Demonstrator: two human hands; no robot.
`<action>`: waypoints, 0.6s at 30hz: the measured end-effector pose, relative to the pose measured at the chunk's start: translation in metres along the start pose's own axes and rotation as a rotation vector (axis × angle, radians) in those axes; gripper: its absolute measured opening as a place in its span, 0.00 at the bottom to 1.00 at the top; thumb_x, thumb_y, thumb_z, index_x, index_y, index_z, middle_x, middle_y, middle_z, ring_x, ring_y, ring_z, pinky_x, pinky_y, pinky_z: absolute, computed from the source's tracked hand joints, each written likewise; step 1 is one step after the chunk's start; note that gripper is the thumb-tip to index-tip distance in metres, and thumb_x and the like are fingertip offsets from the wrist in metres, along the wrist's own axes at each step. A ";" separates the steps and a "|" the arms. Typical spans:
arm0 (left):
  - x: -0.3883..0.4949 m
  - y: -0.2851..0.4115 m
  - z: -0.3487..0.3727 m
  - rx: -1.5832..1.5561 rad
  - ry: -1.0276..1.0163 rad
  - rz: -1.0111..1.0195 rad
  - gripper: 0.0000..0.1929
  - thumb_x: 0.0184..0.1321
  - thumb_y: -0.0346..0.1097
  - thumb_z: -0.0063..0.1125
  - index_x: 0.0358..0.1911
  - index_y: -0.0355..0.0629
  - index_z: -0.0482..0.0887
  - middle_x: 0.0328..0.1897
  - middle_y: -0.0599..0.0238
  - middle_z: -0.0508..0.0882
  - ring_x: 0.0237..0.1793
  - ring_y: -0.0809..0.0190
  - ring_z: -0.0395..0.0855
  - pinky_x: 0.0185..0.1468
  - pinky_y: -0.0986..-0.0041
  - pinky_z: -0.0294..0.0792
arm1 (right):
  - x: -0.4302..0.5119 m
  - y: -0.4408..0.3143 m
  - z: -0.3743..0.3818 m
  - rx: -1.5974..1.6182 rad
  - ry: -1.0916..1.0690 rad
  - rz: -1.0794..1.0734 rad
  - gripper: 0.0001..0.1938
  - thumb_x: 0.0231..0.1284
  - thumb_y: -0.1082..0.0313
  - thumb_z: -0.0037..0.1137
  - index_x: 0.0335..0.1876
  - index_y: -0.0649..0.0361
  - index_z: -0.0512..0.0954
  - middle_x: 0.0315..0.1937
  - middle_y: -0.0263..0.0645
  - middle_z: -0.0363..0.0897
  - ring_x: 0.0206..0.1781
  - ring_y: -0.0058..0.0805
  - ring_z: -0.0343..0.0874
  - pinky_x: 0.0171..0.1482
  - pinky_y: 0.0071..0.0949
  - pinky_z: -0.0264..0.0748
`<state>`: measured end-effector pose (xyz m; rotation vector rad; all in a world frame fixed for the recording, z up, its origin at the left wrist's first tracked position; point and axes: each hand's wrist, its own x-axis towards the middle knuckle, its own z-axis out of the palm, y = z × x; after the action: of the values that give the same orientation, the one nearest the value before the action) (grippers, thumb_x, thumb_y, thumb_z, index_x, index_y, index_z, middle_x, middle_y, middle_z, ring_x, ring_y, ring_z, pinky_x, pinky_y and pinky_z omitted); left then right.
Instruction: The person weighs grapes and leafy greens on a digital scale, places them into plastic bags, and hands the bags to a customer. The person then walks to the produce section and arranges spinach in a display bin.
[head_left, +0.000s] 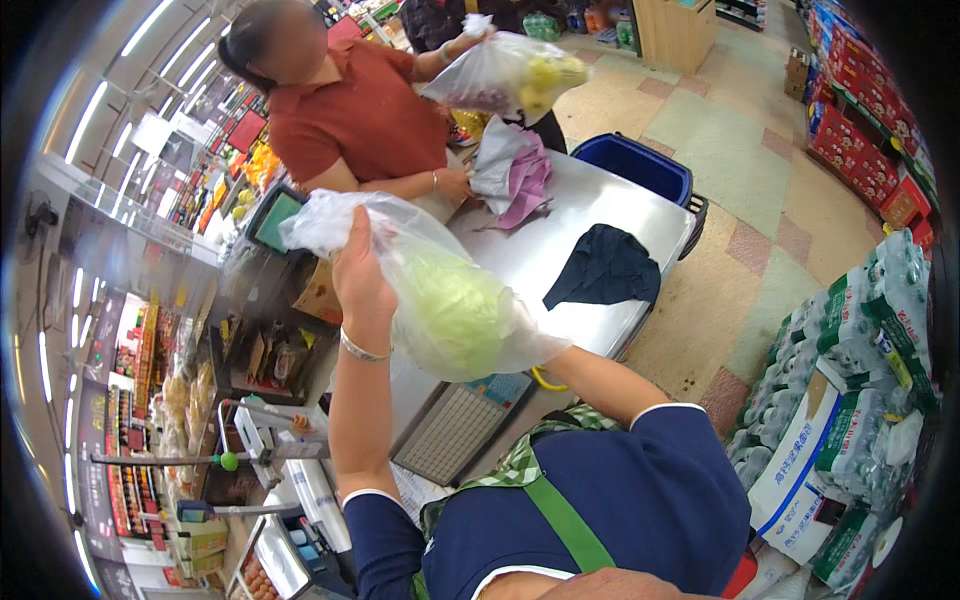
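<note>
A clear plastic bag (465, 300) with a pale green, round leafy vegetable (450, 307) inside, apparently a cabbage, hangs in front of me at chest height. Near its bunched top, my left hand (364, 274) grips the plastic, thumb up. My right hand (529, 330) holds the bag's lower right end; plastic largely covers its fingers. Beneath and beyond is a metal counter (517, 270) with a dark cloth (607, 266) lying on it. A keyboard (454, 427) sits below the bag, close to my body.
Across the counter, a person in a red shirt (360, 112) lifts another plastic bag (517, 75) of yellow and dark produce and touches a white-and-pink bag (514, 172). A blue basket (637, 169) stands at the counter's far end. Bottled-water packs (832, 337) are stacked at right.
</note>
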<state>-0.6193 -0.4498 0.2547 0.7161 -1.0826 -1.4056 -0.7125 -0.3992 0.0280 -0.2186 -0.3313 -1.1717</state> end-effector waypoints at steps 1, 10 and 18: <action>0.009 -0.007 0.011 0.002 -0.047 -0.018 0.11 0.61 0.40 0.48 0.37 0.40 0.76 0.33 0.68 0.78 0.33 0.68 0.76 0.40 0.75 0.71 | -0.011 -0.012 -0.006 0.057 -0.009 -0.027 0.25 0.62 0.49 0.33 0.60 0.55 0.61 0.57 0.39 0.64 0.56 0.35 0.67 0.55 0.37 0.66; 0.087 -0.096 0.143 0.350 -0.128 0.093 0.16 0.60 0.44 0.50 0.21 0.40 0.75 0.19 0.75 0.73 0.18 0.74 0.65 0.21 0.78 0.58 | -0.100 -0.116 -0.032 -0.166 0.408 -0.096 0.35 0.59 0.38 0.29 0.61 0.61 0.58 0.57 0.61 0.60 0.56 0.50 0.66 0.51 0.44 0.69; 0.185 -0.156 0.196 0.834 -0.165 0.523 0.12 0.57 0.38 0.46 0.27 0.35 0.76 0.20 0.54 0.77 0.22 0.57 0.74 0.29 0.66 0.63 | -0.173 -0.121 -0.049 -0.040 0.473 -0.116 0.28 0.63 0.46 0.29 0.52 0.68 0.67 0.43 0.48 0.74 0.42 0.39 0.74 0.43 0.35 0.71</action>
<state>-0.8874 -0.6046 0.2194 0.8121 -1.8607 -0.5365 -0.8785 -0.3114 -0.0812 0.0476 0.0970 -1.3051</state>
